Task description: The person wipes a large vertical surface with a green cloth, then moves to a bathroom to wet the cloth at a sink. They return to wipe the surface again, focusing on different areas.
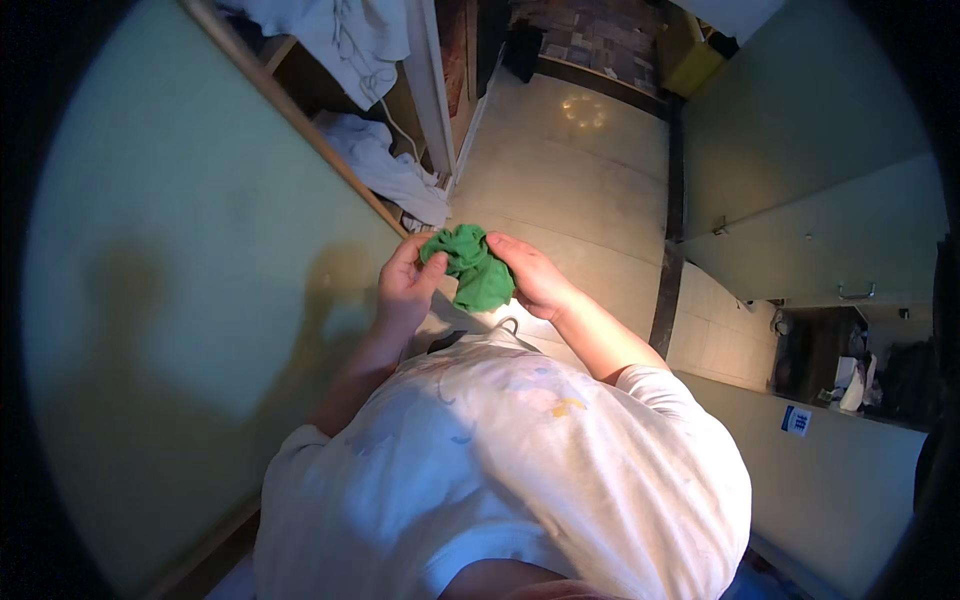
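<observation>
A crumpled green cloth point(484, 281) is held up in front of my waist, bunched at its upper left and hanging looser at its lower right. My left hand point(409, 277) pinches the bunched part between thumb and fingers. Along the cloth's right edge lies my right hand point(534, 276), its thumb on top near the upper corner. The fingers of that hand are mostly hidden behind the fabric. What kind of cloth or garment it is cannot be told from its folds.
A pale green panel point(217, 247) with a wooden edge stands close on my left. Beyond it, white cloths point(382, 157) hang and lie in an open cupboard. Pale floor tiles point(570, 172) stretch ahead. On the right are green cabinet doors point(810, 225), one with a metal handle point(856, 292).
</observation>
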